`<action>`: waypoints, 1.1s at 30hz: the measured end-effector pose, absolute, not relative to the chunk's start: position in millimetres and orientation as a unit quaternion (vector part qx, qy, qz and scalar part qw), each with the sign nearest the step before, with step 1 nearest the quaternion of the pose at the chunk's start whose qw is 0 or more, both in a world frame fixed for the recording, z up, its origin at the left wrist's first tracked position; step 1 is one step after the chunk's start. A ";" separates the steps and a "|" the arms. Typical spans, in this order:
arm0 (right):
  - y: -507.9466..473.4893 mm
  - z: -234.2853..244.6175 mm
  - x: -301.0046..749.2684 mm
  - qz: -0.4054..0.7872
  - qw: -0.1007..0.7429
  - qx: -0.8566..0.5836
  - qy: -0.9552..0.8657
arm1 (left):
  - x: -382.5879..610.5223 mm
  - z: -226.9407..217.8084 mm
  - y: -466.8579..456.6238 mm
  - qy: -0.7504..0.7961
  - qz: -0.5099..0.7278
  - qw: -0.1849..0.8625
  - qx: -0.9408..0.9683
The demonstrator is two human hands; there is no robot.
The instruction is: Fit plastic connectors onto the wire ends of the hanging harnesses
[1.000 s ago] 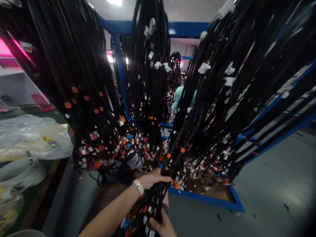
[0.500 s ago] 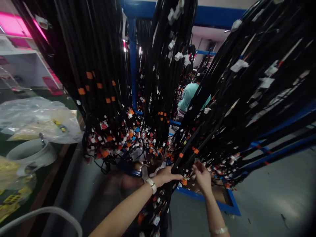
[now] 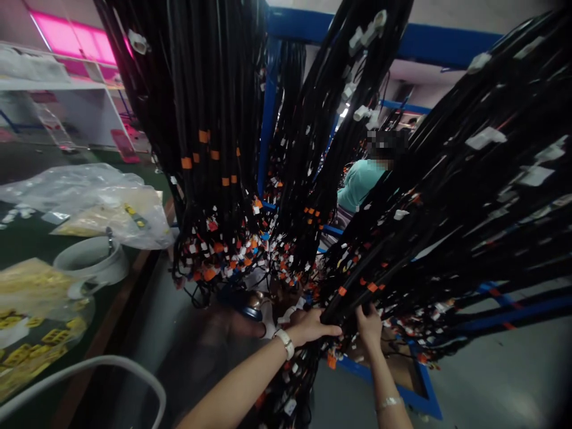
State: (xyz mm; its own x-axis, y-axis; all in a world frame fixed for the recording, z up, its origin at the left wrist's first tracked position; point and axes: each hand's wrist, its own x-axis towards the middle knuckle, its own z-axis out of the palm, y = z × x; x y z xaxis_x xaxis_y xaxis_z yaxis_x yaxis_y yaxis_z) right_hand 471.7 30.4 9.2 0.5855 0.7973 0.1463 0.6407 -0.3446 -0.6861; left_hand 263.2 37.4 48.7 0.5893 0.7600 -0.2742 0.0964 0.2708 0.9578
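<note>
Thick bundles of black wire harness [image 3: 402, 226] with orange tape bands and small white, red and blue connectors hang from a blue rack [image 3: 384, 33]. My left hand [image 3: 310, 328], a white watch on its wrist, is closed round one bundle [image 3: 346, 292] pulled towards me. My right hand [image 3: 370, 325], with a bracelet on the wrist, reaches up into the same bundle just to the right, fingers curled among the wires. The loose end of that bundle drops below my hands, out of view.
More harness bundles [image 3: 210, 131] hang left and centre. A green bench [image 3: 27, 238] at left carries clear plastic bags [image 3: 93, 199], a white tape roll [image 3: 92, 259] and yellow labels [image 3: 27, 351]. A person in a teal shirt [image 3: 360, 182] sits behind the rack. Grey floor [image 3: 491, 381] lies right.
My right hand came up from under the bundle's lower end and reached into the wires beside my left hand. The view shifted left and nearer to the rack.
</note>
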 end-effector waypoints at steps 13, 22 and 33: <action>-73.3 60.1 459.8 0.417 0.424 -0.754 -0.279 | 261.8 21.9 38.0 0.297 0.255 0.752 0.531; -93.0 70.7 407.3 0.623 0.588 -0.478 -0.193 | 263.2 26.5 33.7 0.297 0.275 0.754 0.517; -57.6 63.8 348.9 0.704 0.629 -0.320 -0.078 | 250.9 29.5 32.7 0.305 0.278 0.725 0.552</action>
